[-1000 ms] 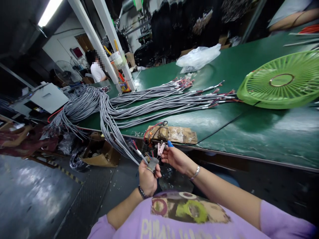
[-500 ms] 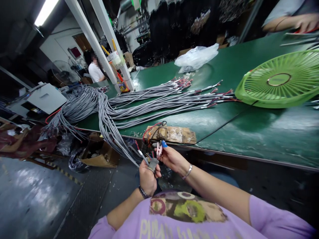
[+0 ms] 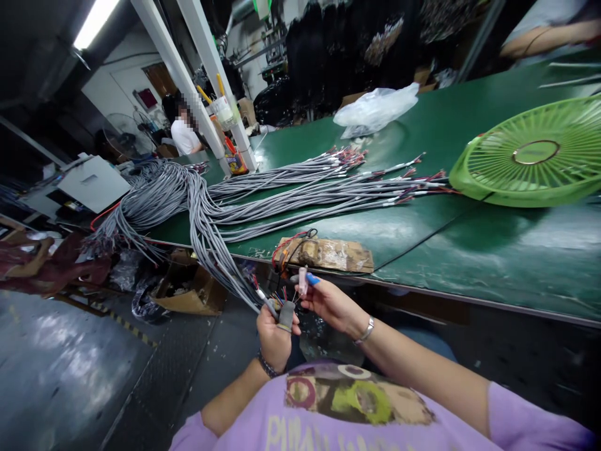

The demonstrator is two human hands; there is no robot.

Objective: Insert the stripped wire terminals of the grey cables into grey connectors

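Note:
Just off the table's front edge, my left hand (image 3: pixel 273 341) is closed round the end of a grey cable (image 3: pixel 267 303). Thin coloured wires (image 3: pixel 284 293) fan out above its fingers. A grey wrap (image 3: pixel 286 315) sits at the thumb; whether it is worn or held I cannot tell. To the right, my right hand (image 3: pixel 335 308) pinches a small pale pink clip (image 3: pixel 303 282), which resembles a clothespin. One of its fingertips wears a blue cover (image 3: pixel 312 279). A thin wire seems to run between the two hands.
Bundled grey cables (image 3: pixel 282 203) lie across the green table (image 3: pixel 422 250) and hang over its front edge. A wooden block (image 3: pixel 338 254) with red and black leads sits at that edge. A green fan (image 3: pixel 530 156), a plastic bag (image 3: pixel 375 109) and a co-worker's arm (image 3: pixel 549 39) are farther off.
My right hand has moved slightly right and down, and the pink clip has turned to show a flatter side. My left hand has tilted, with the grey wrap more upright.

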